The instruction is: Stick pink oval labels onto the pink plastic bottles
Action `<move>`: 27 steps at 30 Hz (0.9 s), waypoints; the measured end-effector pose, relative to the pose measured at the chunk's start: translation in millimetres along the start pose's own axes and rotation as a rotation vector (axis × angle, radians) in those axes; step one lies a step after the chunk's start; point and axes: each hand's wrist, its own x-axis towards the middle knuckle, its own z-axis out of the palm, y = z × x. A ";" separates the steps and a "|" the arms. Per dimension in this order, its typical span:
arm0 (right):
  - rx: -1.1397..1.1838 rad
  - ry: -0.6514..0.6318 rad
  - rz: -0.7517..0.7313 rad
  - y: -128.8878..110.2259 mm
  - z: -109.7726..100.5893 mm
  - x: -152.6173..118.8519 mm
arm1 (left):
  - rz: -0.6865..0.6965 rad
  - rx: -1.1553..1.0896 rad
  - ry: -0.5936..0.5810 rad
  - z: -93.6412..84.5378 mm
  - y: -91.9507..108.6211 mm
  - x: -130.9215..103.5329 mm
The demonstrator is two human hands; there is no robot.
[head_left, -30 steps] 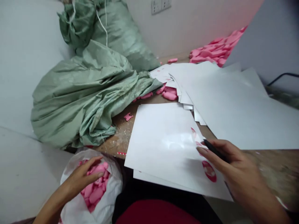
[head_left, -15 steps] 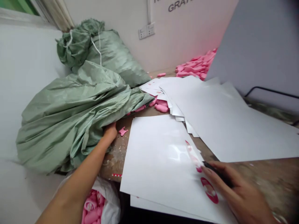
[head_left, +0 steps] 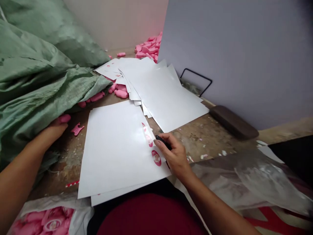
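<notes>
My left hand reaches under the edge of a big green woven sack, its fingertips touching a pink oval piece there. My right hand rests on the right edge of a glossy white sticker sheet and grips a small black tool. Three pink oval stickers sit on the sheet beside its fingers. More sheets lie under that one.
A fan of white sheets lies further back, pink pieces beside it and a pink heap by the wall. A grey board stands at right, a brown case at its foot. Clear plastic and a white bag of pink pieces lie near me.
My left hand left the white bag of pink pieces and moved up to the green sack's edge. The view swung right. My right hand stayed on the sheet with the tool.
</notes>
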 end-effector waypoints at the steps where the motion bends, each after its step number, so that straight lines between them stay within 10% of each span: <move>1: 0.023 -0.001 0.002 0.0 0.2 0.6 | -0.015 0.028 -0.001 1.2 10.1 -15.2; 8: -0.026 -0.105 0.022 -7.5 -6.4 -1.7 | 0.070 -0.304 -0.148 22.6 67.0 -121.9; 13: -0.316 -0.229 0.046 -13.4 -24.3 -23.3 | -0.355 -0.840 -0.106 22.3 43.3 -162.3; 18: -0.299 -0.285 0.083 -16.7 -27.2 -22.5 | -0.494 -1.096 0.034 22.3 23.9 -186.3; 27: 0.094 -0.367 0.399 -26.2 -17.6 -5.6 | -0.246 -0.854 -0.217 52.4 18.3 -187.3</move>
